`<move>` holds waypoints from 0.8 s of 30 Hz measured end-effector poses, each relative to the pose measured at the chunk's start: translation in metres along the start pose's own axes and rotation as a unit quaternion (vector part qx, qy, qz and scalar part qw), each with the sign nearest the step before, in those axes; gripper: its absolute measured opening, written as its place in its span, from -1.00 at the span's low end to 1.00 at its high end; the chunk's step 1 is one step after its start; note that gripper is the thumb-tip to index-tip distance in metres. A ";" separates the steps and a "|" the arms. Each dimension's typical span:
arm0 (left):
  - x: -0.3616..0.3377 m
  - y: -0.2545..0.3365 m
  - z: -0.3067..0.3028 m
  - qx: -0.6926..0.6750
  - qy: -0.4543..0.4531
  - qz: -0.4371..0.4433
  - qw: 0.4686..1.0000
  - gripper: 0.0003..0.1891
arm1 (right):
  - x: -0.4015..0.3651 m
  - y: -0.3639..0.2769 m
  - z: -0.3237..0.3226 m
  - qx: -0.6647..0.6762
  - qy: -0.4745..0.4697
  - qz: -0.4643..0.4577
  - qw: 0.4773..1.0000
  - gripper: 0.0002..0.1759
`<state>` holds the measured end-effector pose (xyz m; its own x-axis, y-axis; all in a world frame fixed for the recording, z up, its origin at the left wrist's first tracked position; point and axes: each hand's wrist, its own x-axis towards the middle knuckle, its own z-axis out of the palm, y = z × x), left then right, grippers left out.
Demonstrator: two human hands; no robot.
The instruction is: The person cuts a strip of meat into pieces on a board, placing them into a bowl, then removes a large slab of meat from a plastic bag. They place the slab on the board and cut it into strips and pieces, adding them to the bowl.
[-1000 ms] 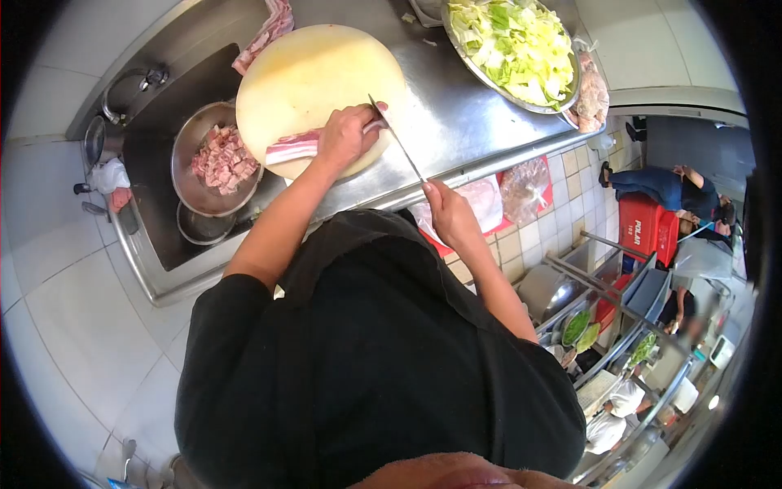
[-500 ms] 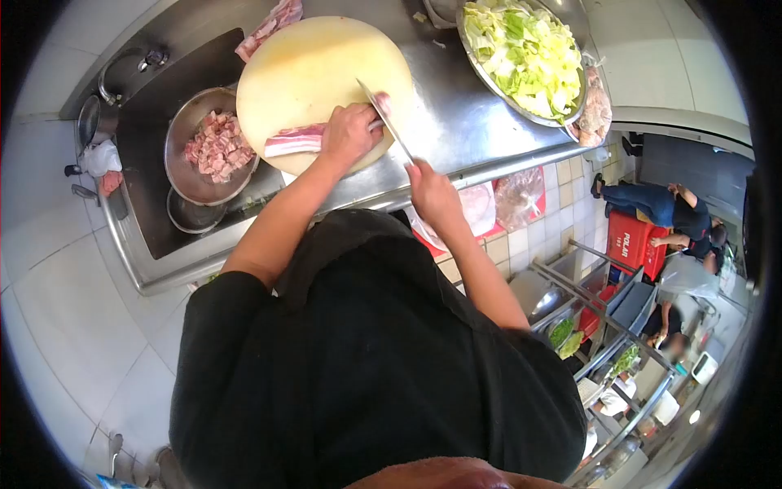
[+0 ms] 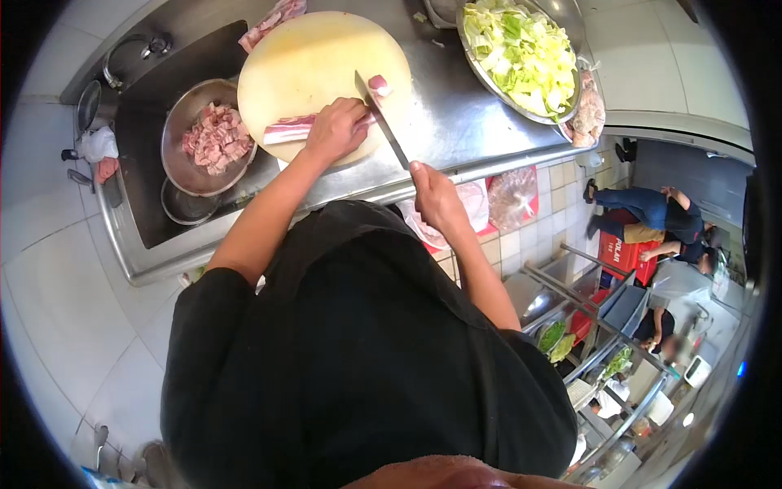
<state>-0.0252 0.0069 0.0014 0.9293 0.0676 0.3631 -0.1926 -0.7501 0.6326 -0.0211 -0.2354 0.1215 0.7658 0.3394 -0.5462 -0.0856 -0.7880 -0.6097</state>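
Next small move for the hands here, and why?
Probably ease the left hand slightly back along the meat strip: its fingertips sit close beside the knife blade, and a cut piece lies loose on the blade's other side.

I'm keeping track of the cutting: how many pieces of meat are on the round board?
2: the long strip, partly under the left hand, and a small piece across the knife from that hand. More may be hidden beneath it.
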 end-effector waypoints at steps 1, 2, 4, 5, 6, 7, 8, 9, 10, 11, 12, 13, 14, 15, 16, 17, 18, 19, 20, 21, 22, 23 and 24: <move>0.000 0.000 0.001 0.007 -0.004 -0.006 1.000 -0.74 | -0.006 0.004 0.001 -0.004 0.000 0.004 1.000 -0.35; 0.000 0.000 0.002 0.014 -0.009 -0.011 1.000 -0.74 | -0.012 0.007 0.003 -0.009 0.000 0.008 1.000 -0.36; 0.000 0.001 0.004 0.010 0.002 -0.008 1.000 -0.74 | -0.023 0.009 -0.001 -0.031 0.000 0.014 0.999 -0.40; -0.001 0.001 0.005 0.007 0.007 -0.007 1.000 -0.75 | -0.028 0.008 -0.002 -0.050 0.004 0.015 0.999 -0.42; -0.001 0.002 0.007 0.019 -0.002 -0.020 1.000 -0.75 | -0.022 0.008 0.001 -0.066 0.016 -0.007 0.998 -0.43; -0.001 0.000 0.010 0.031 -0.010 -0.030 0.999 -0.75 | -0.010 0.008 0.009 -0.081 0.029 -0.030 0.996 -0.44; -0.002 0.000 0.013 0.041 -0.020 -0.041 0.998 -0.75 | 0.002 0.012 0.019 -0.096 0.043 -0.050 0.993 -0.45; -0.006 -0.004 0.018 0.038 -0.009 -0.028 0.999 -0.77 | 0.029 0.021 0.035 -0.101 0.068 -0.112 0.986 -0.46; -0.007 -0.011 0.025 0.034 0.005 -0.013 0.999 -0.79 | 0.044 -0.002 0.034 -0.101 0.055 -0.115 0.987 -0.44; -0.004 -0.016 0.027 0.036 0.024 0.006 0.999 -0.81 | 0.063 -0.004 0.040 -0.096 0.070 -0.153 0.981 -0.39; -0.006 -0.015 0.026 0.036 0.028 0.011 0.999 -0.80 | 0.067 -0.007 0.037 -0.078 0.051 -0.127 0.987 -0.37; -0.005 -0.016 0.023 0.037 0.033 0.018 0.999 -0.80 | 0.071 -0.012 0.032 -0.060 0.032 -0.104 0.992 -0.35; -0.004 -0.016 0.022 0.038 0.039 0.024 0.998 -0.79 | 0.068 -0.011 0.027 -0.054 0.024 -0.094 0.994 -0.33; -0.005 -0.015 0.021 0.038 0.037 0.024 0.998 -0.79 | 0.065 -0.009 0.022 -0.048 0.015 -0.083 0.995 -0.31; -0.005 -0.015 0.020 0.039 0.036 0.023 0.998 -0.78 | 0.052 0.002 0.017 -0.055 0.016 -0.088 0.994 -0.29; -0.007 -0.015 0.017 0.041 0.034 0.020 0.998 -0.78 | 0.038 0.017 0.013 -0.061 0.015 -0.092 0.994 -0.27; -0.009 -0.015 0.016 0.040 0.040 0.019 0.998 -0.77 | 0.027 0.033 0.012 -0.067 0.013 -0.096 0.993 -0.25; -0.008 -0.013 0.016 0.039 0.046 0.018 0.998 -0.77 | 0.020 0.056 0.016 -0.061 0.051 -0.128 0.989 -0.26; -0.008 -0.012 0.015 0.037 0.052 0.018 0.998 -0.76 | 0.015 0.084 0.023 -0.056 0.088 -0.158 0.982 -0.27; -0.007 -0.013 0.014 0.019 0.040 0.008 0.999 -0.76 | 0.014 0.089 0.021 -0.048 0.082 -0.143 0.985 -0.27; -0.007 -0.015 0.012 0.000 0.027 -0.002 1.000 -0.76 | 0.010 0.082 0.018 -0.040 0.076 -0.128 0.988 -0.27; -0.008 -0.015 0.010 -0.019 0.011 -0.011 1.000 -0.76 | 0.016 0.073 0.007 -0.029 0.026 -0.065 0.997 -0.27; -0.011 -0.011 0.003 -0.012 0.010 -0.016 1.000 -0.76 | 0.018 0.053 -0.007 -0.017 -0.025 -0.002 1.000 -0.26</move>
<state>-0.0319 0.0126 -0.0121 0.9286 0.1050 0.3558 -0.1704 -0.7313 0.6605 -0.0075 -0.2741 0.0833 0.7336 0.3671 -0.5719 -0.0605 -0.8029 -0.5930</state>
